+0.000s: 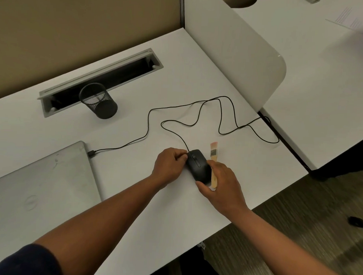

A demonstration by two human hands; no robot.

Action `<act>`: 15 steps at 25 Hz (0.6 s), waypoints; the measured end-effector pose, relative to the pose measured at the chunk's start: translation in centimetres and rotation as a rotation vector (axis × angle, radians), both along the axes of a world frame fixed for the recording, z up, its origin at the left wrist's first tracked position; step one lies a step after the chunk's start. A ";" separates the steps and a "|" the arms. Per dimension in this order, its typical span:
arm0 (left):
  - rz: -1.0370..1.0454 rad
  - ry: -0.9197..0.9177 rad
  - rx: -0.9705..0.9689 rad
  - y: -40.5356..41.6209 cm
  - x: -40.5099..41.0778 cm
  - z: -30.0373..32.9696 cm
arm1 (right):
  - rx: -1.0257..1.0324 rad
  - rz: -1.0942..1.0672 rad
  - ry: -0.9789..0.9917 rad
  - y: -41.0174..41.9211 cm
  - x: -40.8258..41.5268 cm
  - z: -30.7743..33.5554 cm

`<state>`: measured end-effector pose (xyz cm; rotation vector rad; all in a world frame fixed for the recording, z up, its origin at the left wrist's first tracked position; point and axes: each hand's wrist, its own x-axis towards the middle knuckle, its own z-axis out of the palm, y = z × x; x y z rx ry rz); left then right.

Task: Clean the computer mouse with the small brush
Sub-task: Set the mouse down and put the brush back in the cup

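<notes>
White office desk (53, 128), matte and smooth, closed off at the far side by a beige fabric partition (77, 20) and at the right by a rounded white divider panel (240, 63).

At the left, near edge: grey laptop (41, 177), lid closed, metal finish a little scuffed; black cable (148, 123) plugged into its right corner, so the mouse probably belongs to it. Farther back, long grey cable tray (100, 81) sunk into the desktop, and in front of it a black wire-mesh pen cup (98, 101), round, seemingly with nothing in it. Thin cable running in loose loops over the desk toward the right (some slack lying near the desk edge) and back to the mouse.

Near the middle, left hand (169, 165) with fingers curled against the left front of the computer mouse (198, 166), close to where the cable enters, probably to keep it steady. Mouse black, smooth plastic, oval, with scroll wheel on top, resting on the desk between the two hands. Right hand (222, 182) on the other side, thumb touching the near end of the mouse, fingers bent over the wooden handle of the small brush (213, 159). Cannot tell for sure if the brush is already gripped or only covered; appears to lie flat just beside the mouse, pale pinkish bristles pointing away, dark metal band under them. Likely the pick-up moment, brushing not yet begun.

At the far right, neighbouring desk with papers (353, 24), and dark striped carpet (296, 234) below.
</notes>
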<state>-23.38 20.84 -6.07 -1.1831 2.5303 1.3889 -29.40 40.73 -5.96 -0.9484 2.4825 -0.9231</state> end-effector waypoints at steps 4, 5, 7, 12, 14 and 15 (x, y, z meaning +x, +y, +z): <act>0.016 0.005 0.059 -0.9 0.9 0.8 | -0.059 -0.040 0.017 -0.3 -0.3 1.0; 0.019 -0.004 0.038 -1.3 1.5 1.0 | -0.089 -0.038 0.015 -0.6 -0.4 1.5; 0.056 -0.007 -0.022 -2.6 3.2 1.4 | -0.183 -0.016 -0.035 -2.0 -0.6 2.8; 0.172 -0.078 -0.302 -8.0 10.1 2.2 | -0.288 0.143 -0.111 -8.8 -1.0 6.7; 0.219 -0.148 -0.386 -11.0 12.9 2.5 | -0.341 0.217 -0.070 -12.6 -0.7 8.2; 0.237 -0.189 -0.405 -12.6 14.0 2.6 | -0.371 0.236 -0.040 -14.6 -0.6 8.9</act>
